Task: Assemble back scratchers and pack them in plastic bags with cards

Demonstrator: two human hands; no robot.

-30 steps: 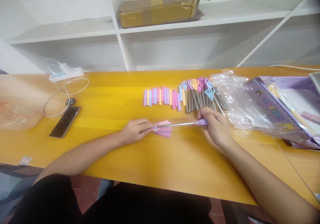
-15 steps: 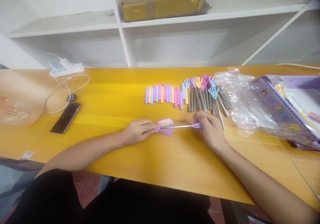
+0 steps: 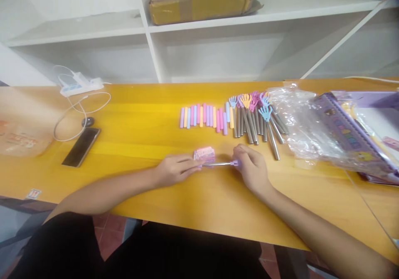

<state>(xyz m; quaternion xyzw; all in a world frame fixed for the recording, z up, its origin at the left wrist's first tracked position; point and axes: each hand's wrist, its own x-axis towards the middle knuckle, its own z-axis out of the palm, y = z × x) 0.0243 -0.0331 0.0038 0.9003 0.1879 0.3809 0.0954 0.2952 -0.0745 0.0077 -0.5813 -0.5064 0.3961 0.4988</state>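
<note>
Orange table [image 3: 174,212] under everything; purple box [image 3: 343,131] off right, clear plastic [image 3: 299,125] against it. Pile of hand-headed rods [image 3: 252,125] just beyond my right hand [image 3: 253,169], row of pastel sticks [image 3: 202,116] left of that. My left hand [image 3: 174,170] pinches the near-level metal rod [image 3: 220,164] at its left end; my right is curled around its purple end [image 3: 235,163]. Rod is over the table, in front of the sticks. Pink printed pieces [image 3: 205,153] sit at my left fingertips; can't tell if I'm gripping them.

To do this well, I'd say: keep both hands in line, push straight along the rod, no bending, left pinch firm.

Versus a second ago: hands closer, less bare rod between them; right hand off the pile's near edge; pink pieces now mostly on the rod's far side.
</note>
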